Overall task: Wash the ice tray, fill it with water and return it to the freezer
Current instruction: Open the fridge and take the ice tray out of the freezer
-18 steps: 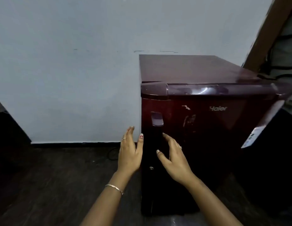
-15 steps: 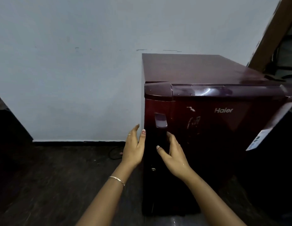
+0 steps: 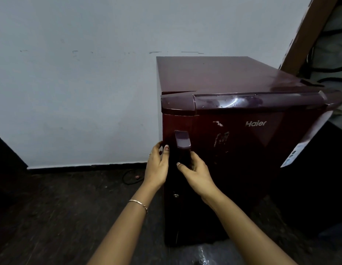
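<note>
Fridge (image 3: pixel 214 73), maroon, fills the right half of the frame on a dark floor (image 3: pixel 61 207). Its door (image 3: pixel 252 159) is closed, so what it holds is hidden. At centre frame, the left hand (image 3: pixel 157 167) pinches the door's left edge, thumb on the front. Just beside it, the right hand (image 3: pixel 196 175) curls its fingers round the handle (image 3: pixel 182 139).

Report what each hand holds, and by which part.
Right hand grips the handle at its lower part; left hand grips the door by its left edge.
</note>
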A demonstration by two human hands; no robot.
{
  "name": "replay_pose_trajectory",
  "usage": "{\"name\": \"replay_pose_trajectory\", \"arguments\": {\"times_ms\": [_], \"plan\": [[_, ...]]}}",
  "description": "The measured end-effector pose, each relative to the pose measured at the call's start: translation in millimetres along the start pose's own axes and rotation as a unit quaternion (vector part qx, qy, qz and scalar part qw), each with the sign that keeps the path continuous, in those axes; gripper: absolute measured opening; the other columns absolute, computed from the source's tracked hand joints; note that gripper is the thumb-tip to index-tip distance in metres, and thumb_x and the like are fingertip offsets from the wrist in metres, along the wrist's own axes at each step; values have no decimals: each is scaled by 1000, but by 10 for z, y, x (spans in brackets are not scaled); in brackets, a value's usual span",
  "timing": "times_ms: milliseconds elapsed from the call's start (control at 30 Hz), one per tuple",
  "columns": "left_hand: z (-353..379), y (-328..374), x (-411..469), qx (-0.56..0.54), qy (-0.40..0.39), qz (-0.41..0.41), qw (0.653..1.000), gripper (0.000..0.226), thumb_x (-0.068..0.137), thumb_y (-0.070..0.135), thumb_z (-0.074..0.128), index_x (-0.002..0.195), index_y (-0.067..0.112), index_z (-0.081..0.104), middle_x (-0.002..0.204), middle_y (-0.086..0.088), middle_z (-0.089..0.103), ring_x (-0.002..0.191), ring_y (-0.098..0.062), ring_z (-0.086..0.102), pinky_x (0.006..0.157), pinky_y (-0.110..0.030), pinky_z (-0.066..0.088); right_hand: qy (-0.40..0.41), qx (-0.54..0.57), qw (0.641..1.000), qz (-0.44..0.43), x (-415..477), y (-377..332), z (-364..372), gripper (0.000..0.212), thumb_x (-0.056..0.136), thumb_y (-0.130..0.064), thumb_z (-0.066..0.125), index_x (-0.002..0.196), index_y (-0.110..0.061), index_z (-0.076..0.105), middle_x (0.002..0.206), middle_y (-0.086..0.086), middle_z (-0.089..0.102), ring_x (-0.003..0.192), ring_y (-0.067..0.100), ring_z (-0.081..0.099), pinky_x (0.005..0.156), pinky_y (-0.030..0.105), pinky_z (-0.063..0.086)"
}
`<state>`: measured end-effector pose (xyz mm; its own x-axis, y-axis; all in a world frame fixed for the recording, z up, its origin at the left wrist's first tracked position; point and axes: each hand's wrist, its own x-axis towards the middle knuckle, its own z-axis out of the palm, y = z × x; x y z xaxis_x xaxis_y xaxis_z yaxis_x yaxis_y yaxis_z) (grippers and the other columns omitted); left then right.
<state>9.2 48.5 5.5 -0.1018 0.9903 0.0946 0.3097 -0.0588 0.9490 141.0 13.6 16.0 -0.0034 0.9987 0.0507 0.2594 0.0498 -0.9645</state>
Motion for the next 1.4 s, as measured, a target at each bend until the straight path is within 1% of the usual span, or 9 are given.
{"name": "replay_pose_trajectory", "arguments": {"times_ms": [233,500,600,700,833,1033,1133,1200,1400], "plan": [[30,-191,-311,-32,-74,22,996,100,74,89,28,151,25,25,149,3,44,136,-11,42,113,-40,37,35,9,999,-9,-541,55,-161,34,76,-28,78,108,-31,66,103,-11,73,99,6,68,90,38,55],[216,-283,-1121,-26,-42,46,998,62,71,90,38,117,48,43,118,16,58,117,-11,54,98,-39,47,82,31,996,-24,-1361,151,-464,21,81,-7,75,96,-21,67,94,-4,74,91,10,70,81,29,55],[296,-188,-1496,-24,-46,61,997,71,70,90,39,122,42,43,117,20,55,118,-10,52,96,-29,46,96,40,994,-33,-1674,188,-615,23,84,-7,72,98,-23,65,98,-7,73,95,9,69,81,23,54],[386,-156,-1843,-25,-56,81,995,78,75,85,41,128,28,47,120,13,58,118,-7,53,99,-36,48,126,53,990,-32,-2002,247,-721,26,87,-7,68,103,-25,59,101,-11,69,100,8,65,83,23,52],[514,-87,-2290,-30,-92,93,991,55,82,80,36,124,45,45,123,19,57,119,-1,52,100,-28,47,194,77,978,-15,-2423,405,-840,44,88,-9,66,124,-24,45,116,-10,63,111,4,60,93,28,49],[794,38,-2889,-7,-179,126,976,44,91,64,38,128,43,45,125,16,58,113,-3,57,91,-22,52,311,43,949,5,-2906,531,-1266,63,90,-12,64,142,-26,31,140,-5,49,128,9,48,110,44,39],[976,170,-3112,37,-225,175,958,35,93,61,38,126,50,42,124,22,54,114,2,54,92,-17,48,369,7,929,37,-3178,534,-1429,77,90,-24,63,149,-39,15,152,-7,32,140,12,32,116,44,28],[1105,242,-3194,68,-247,221,941,39,95,54,41,131,40,47,129,20,50,119,3,49,97,-25,48,407,-8,912,59,-3337,533,-1521,79,94,-24,59,152,-34,8,158,-2,20,144,13,21,119,40,20],[1459,519,-3346,92,-181,329,922,39,91,28,55,130,26,56,133,14,42,122,1,38,93,-11,38,502,-38,861,74,-3708,607,-1766,80,88,-4,63,150,-18,15,152,5,20,137,13,24,114,33,23]]}}
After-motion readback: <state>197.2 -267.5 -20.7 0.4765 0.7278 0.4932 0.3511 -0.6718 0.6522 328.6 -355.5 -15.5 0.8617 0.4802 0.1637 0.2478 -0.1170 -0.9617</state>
